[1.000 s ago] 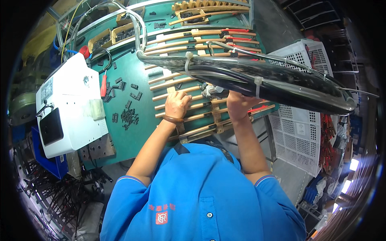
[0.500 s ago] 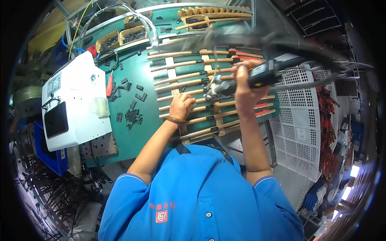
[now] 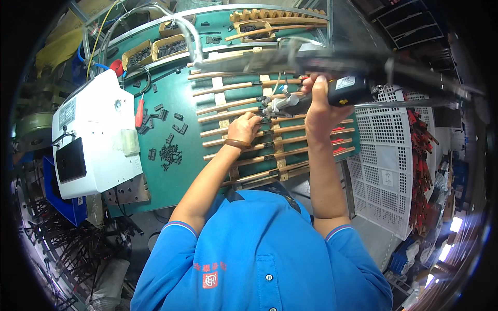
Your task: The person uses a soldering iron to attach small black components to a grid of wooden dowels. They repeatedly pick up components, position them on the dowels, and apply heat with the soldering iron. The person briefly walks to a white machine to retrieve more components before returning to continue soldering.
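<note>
My right hand is closed round a black power screwdriver, held level with its metal nose pointing left. The nose is over several wooden rods laid side by side on crosswise wooden strips. My left hand is closed on one wooden rod, fingers beside a small black fitting at mid-rod and close to the screwdriver's nose. The exact fingertip contact is hidden. Similar black fittings sit along the other rods, and red parts show at the right ends of some.
A white machine stands at the left of the green table. Loose black blocks and a pile of small black parts lie beside a red-handled screwdriver. Cardboard boxes stand behind; white perforated crates are at right. A blurred dark hose crosses overhead.
My left hand has slid right and slightly away from me along the rods, closer to the screwdriver's nose. The screwdriver and my right hand have shifted a little to the right.
</note>
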The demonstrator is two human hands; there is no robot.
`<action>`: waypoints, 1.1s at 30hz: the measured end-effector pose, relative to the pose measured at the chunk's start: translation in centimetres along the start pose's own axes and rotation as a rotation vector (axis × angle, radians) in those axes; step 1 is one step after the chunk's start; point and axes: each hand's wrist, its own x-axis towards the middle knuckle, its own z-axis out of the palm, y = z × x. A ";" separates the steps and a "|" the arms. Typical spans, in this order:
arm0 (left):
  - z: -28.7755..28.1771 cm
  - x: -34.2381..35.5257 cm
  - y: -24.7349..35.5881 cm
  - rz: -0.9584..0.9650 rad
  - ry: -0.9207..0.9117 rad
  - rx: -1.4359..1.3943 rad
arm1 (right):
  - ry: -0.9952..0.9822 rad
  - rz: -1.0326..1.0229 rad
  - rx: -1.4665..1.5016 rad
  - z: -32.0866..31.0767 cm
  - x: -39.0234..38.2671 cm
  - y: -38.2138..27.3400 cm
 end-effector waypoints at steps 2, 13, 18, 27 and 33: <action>0.2 0.0 -0.1 -0.005 0.012 -0.004 | -0.055 -0.148 -0.167 -1.0 -0.8 0.9; -0.3 0.2 0.0 0.124 0.104 0.119 | -0.162 -0.999 -1.192 -4.0 -2.0 3.0; -0.1 0.1 -0.1 -0.004 -0.053 0.074 | -0.134 -0.758 -1.179 -3.6 -2.7 3.4; -0.1 0.1 -0.1 -0.009 -0.046 0.072 | -0.086 -0.609 -0.875 -3.4 -3.6 4.2; -0.7 0.1 -1.2 0.009 -0.010 0.162 | -0.143 -1.132 -1.569 -4.5 -3.7 5.4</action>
